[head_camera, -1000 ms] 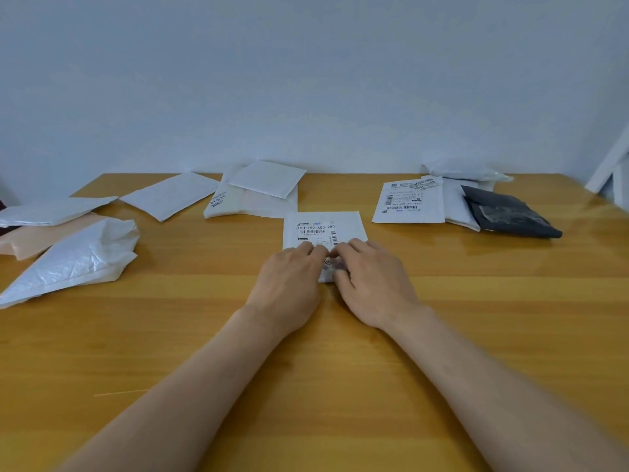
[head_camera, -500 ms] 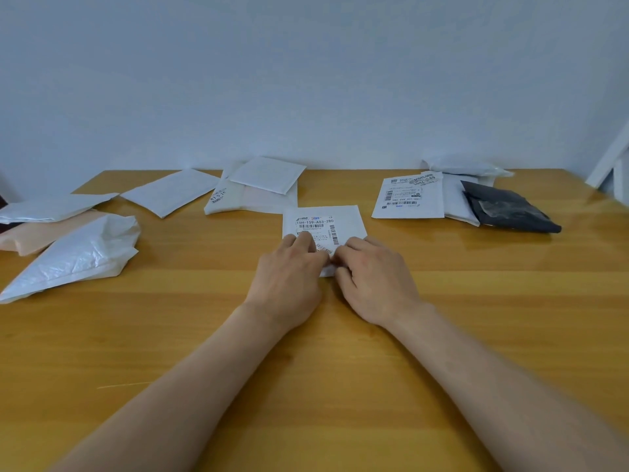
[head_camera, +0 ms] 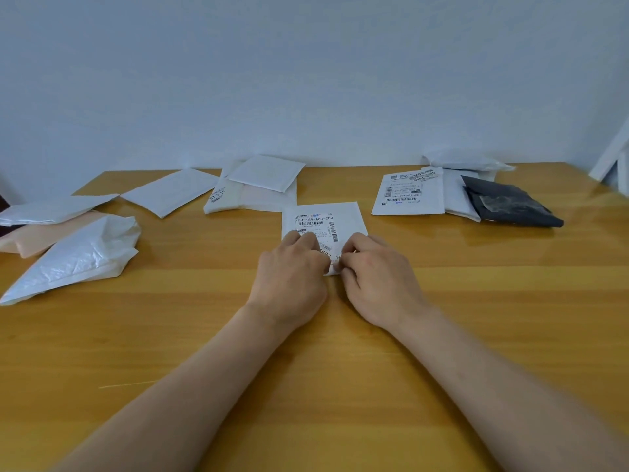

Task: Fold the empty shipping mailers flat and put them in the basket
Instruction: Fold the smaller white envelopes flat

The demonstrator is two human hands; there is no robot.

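One mailer in work: a white labelled mailer lies flat on the wooden table, mid-table, label up, barcodes and a printed code facing the camera.
Its near edge: covered by both hands; a small corner shows in the gap between them.
Left hand: knuckles up, bent fingers with the tips pressing on the label; the thumb is hidden, so I cannot tell whether it grips the edge.
Right hand: fingers curled, thumb and forefinger pinching the mailer's near edge.
Just behind: a cream mailer with a small white padded mailer lying on top of it.
Back left: a flat white mailer.
Far left: a crumpled white plastic mailer, a beige mailer beside it, and another white one overlapping the beige.
Back right: a second labelled mailer, overlapping a plain white one; a black mailer lies on that one's right side, and a puffy white mailer sits at the table's far edge.
Backdrop: a plain pale wall.
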